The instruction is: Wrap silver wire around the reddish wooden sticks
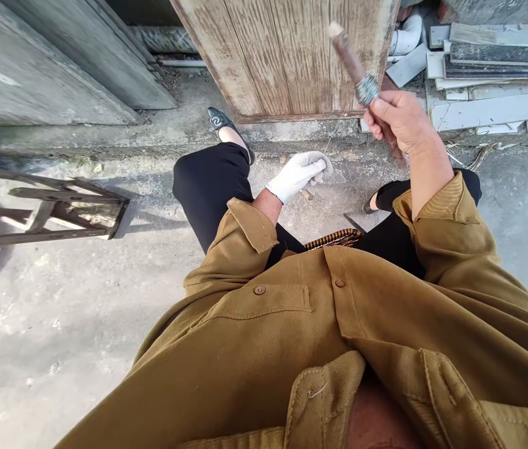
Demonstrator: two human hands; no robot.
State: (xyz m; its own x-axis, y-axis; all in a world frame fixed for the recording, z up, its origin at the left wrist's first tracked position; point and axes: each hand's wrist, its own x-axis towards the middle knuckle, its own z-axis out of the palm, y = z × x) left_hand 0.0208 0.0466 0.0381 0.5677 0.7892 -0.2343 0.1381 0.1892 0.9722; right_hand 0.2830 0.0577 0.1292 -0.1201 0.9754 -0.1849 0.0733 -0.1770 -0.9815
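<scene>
My right hand (402, 121), bare, is wrapped round a brown wooden stick (351, 56) raised to the upper right. Thin metal wire (367, 90) is wound in a coil about the stick, just above my fingers. Lower and to the left, my left hand (299, 173) wears a white glove and is closed in a pinch. A fine strand (330, 140) rises from the gloved fingertips, and it looks like the same wire. Just below the glove shows a small light-brown wooden piece (308, 194); whether it lies on the ground or is held, I cannot tell.
A weathered wooden panel (283, 68) stands ahead. White and dark boards (498, 81) are stacked at the right, near a white pipe elbow (407, 37). A wooden stool (58, 209) lies at the left. An orange-and-black striped thing (334, 239) shows between my legs.
</scene>
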